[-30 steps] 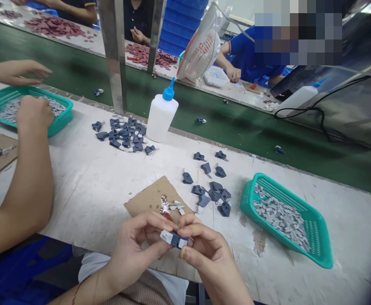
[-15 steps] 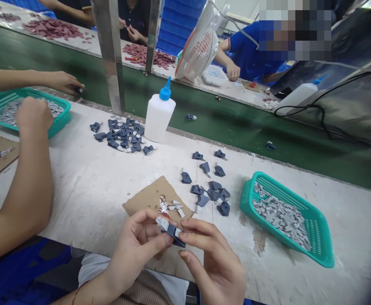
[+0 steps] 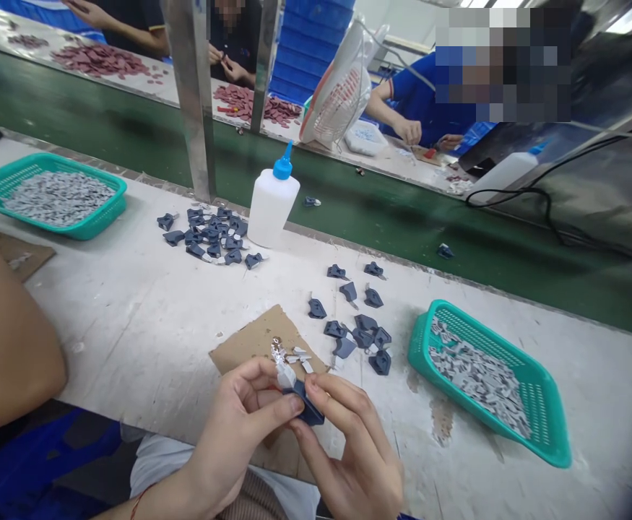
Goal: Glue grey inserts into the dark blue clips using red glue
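Near the table's front edge, my left hand [image 3: 234, 426] pinches a dark blue plastic piece [image 3: 309, 406] with a light grey part [image 3: 285, 375] at its upper left end. My right hand [image 3: 348, 440] closes its thumb and fingers on the right side of the same blue piece. Behind the hands lies a brown cardboard sheet [image 3: 261, 334] bearing small grey parts [image 3: 300, 355] and shiny bits. Several loose blue pieces [image 3: 366, 322] are spread to the right of the cardboard. Fingers hide some of the held piece.
A green basket [image 3: 557, 433] of grey parts stands right, another [image 3: 96, 230] left. A white bottle [image 3: 273, 206] stands behind, beside a blue pile [image 3: 212, 232]. A person's arm [image 3: 6, 339] reaches in at left. Beyond the green belt [image 3: 348, 191], other people sit.
My right thumb has closed onto the blue piece, and the right hand moved slightly left. The held piece has turned. The neighbour's hands left the left basket and the belt; belt pieces shifted left.
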The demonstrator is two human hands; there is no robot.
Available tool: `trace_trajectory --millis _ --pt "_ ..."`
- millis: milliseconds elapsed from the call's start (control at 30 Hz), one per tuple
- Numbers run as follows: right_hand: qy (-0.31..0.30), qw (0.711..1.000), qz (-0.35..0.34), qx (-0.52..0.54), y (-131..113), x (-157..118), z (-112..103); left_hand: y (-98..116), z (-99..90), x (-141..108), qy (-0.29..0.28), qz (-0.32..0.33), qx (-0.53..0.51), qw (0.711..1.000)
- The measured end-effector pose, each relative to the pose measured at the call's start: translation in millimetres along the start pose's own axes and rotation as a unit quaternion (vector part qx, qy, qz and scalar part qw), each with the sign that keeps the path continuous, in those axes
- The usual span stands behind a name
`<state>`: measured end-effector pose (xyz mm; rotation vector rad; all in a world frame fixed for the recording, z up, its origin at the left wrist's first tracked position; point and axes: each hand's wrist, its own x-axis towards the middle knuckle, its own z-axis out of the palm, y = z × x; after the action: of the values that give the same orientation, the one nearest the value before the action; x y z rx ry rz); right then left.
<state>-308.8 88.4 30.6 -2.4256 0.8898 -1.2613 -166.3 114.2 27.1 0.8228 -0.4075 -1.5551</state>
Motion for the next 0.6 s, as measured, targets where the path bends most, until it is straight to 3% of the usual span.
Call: trace_trajectory --millis 233,433,600 --pt "-0.020 0.999 0.027 -0.007 1.4 2.1 -0.6 4.0 5.1 4.5 0.005 -0.018 -0.018 1.000" --pt "-0.047 0.995 0.062 0.069 -0.4 11.3 -10.2 12.0 13.1 13.1 -0.017 -0.046 -0.029 0.998" --pt "-0.039 0.998 0.043 0.004 2.6 15.8 -18.1 10.7 15.6 14.3 -0.019 -0.047 -0.004 0.999"
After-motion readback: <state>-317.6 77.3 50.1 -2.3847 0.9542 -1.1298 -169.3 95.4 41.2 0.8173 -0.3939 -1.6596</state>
